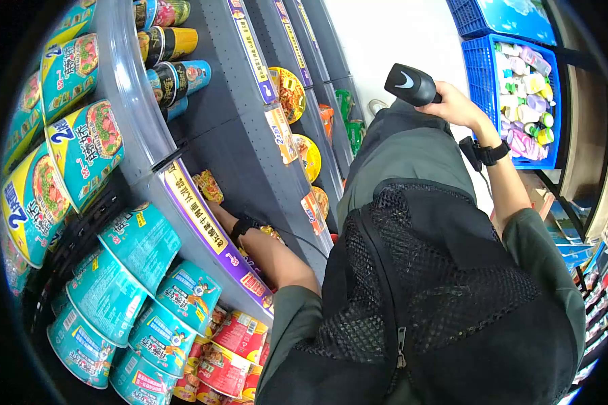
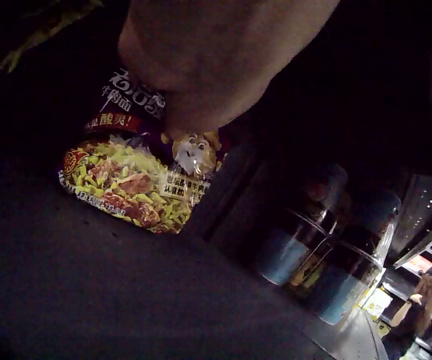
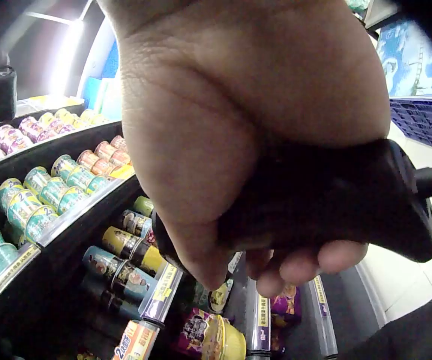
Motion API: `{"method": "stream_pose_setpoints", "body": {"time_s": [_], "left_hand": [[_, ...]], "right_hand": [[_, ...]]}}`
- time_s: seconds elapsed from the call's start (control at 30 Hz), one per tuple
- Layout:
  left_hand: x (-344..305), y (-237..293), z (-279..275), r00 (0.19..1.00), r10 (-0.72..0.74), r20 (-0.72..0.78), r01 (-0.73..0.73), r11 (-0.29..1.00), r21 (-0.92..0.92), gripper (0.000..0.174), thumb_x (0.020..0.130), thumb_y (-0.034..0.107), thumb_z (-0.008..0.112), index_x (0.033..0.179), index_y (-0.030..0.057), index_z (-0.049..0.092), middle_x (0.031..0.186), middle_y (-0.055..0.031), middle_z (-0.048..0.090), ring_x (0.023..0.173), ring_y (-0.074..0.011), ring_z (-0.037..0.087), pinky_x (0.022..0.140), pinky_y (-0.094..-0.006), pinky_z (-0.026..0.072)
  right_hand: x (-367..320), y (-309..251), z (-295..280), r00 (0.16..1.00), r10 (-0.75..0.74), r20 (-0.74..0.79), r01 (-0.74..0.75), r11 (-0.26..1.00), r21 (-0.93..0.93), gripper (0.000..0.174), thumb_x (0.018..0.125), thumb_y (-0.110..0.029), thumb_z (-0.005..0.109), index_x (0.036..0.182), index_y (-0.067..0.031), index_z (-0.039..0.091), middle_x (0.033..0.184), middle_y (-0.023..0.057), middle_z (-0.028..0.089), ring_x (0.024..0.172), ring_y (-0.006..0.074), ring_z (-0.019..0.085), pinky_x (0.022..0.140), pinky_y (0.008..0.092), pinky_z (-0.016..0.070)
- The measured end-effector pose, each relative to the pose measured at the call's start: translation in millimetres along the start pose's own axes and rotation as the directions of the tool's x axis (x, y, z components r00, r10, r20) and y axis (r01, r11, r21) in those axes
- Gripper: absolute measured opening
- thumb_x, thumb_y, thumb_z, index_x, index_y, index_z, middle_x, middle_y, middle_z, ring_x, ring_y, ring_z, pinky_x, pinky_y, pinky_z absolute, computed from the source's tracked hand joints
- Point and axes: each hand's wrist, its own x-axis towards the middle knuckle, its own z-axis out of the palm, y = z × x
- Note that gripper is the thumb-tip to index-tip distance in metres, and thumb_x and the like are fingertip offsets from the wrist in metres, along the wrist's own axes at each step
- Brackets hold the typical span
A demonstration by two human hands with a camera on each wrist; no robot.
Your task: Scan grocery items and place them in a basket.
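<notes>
Inside a shelf, the left hand (image 1: pixel 219 212) is at a colourful noodle packet (image 1: pixel 207 186), partly hidden by the shelf edge. The left wrist view shows that hand (image 2: pixel 208 64) gripping the top of a purple packet (image 2: pixel 130 184) with noodles and meat printed on it; its fingertips are hidden. The packet touches the dark shelf surface. Out to the right, the right hand (image 1: pixel 455 106) holds a black handheld scanner (image 1: pixel 411 85). In the right wrist view, the right hand's (image 3: pixel 238 112) fingers curl round the scanner's dark body (image 3: pixel 321 202), from which a cable runs.
Teal noodle cups (image 1: pixel 138 236) stand stacked on the left, with red cups (image 1: pixel 226 368) below. A purple label strip (image 1: pixel 209 226) runs along the shelf edge. Dark and blue cups (image 2: pixel 283 251) stand beyond the packet. A blue crate (image 1: pixel 481 101) of bottles sits at the right.
</notes>
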Motion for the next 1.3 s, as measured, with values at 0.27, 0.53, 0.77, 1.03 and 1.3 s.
{"method": "stream_pose_setpoints", "body": {"time_s": [0.27, 0.53, 0.77, 1.03, 1.3], "left_hand": [[-13, 14, -25, 0.999, -0.003, 0.055, 0.004, 1.000, -0.019, 0.072, 0.087, 0.045, 0.068, 0.143, 0.0040, 0.046, 0.135, -0.0259, 0.056, 0.118, -0.0406, 0.060, 0.100, -0.0521, 0.0461], [-7, 44, -47, 0.995, 0.027, 0.091, -0.023, 0.999, -0.047, 0.076, 0.086, 0.047, 0.069, 0.143, 0.0030, 0.045, 0.135, -0.0264, 0.055, 0.118, -0.0404, 0.060, 0.100, -0.0510, 0.0464], [-22, 83, -61, 0.991, 0.079, 0.107, -0.073, 0.996, -0.059, 0.079, 0.085, 0.049, 0.070, 0.143, 0.0021, 0.044, 0.135, -0.0268, 0.055, 0.118, -0.0402, 0.060, 0.099, -0.0501, 0.0467], [-28, 98, -58, 0.981, 0.117, 0.156, -0.113, 0.993, -0.035, 0.083, 0.083, 0.051, 0.071, 0.143, 0.0010, 0.043, 0.135, -0.0272, 0.055, 0.118, -0.0400, 0.060, 0.099, -0.0491, 0.0470], [-44, 50, -83, 0.973, -0.022, 0.231, 0.027, 1.000, -0.016, 0.087, 0.082, 0.053, 0.072, 0.143, 0.0000, 0.042, 0.136, -0.0277, 0.054, 0.118, -0.0398, 0.060, 0.099, -0.0481, 0.0474]], "right_hand": [[-8, 0, -21, 0.998, -0.051, 0.022, 0.053, 0.997, -0.058, 0.033, 0.079, -0.009, 0.075, 0.109, 0.0015, 0.066, 0.099, 0.0059, 0.068, 0.094, 0.0145, 0.060, 0.091, 0.0313, 0.0476], [-44, -2, -34, 0.995, -0.027, -0.091, 0.025, 0.999, -0.029, 0.036, 0.078, -0.011, 0.075, 0.110, 0.0019, 0.066, 0.097, 0.0087, 0.070, 0.093, 0.0166, 0.062, 0.090, 0.0323, 0.0485], [-44, 29, -36, 0.998, -0.006, -0.067, 0.006, 1.000, -0.005, 0.035, 0.078, -0.008, 0.075, 0.111, 0.0000, 0.067, 0.099, 0.0079, 0.070, 0.093, 0.0165, 0.062, 0.090, 0.0321, 0.0490], [-38, 41, -15, 0.998, -0.004, -0.063, 0.009, 0.997, 0.071, 0.035, 0.079, -0.008, 0.075, 0.112, 0.0006, 0.066, 0.099, 0.0059, 0.068, 0.094, 0.0146, 0.060, 0.090, 0.0313, 0.0478], [-51, 31, -22, 0.999, -0.027, 0.045, 0.027, 0.999, -0.017, 0.035, 0.079, -0.009, 0.075, 0.111, 0.0019, 0.065, 0.098, 0.0057, 0.068, 0.093, 0.0136, 0.059, 0.089, 0.0311, 0.0478]]}}
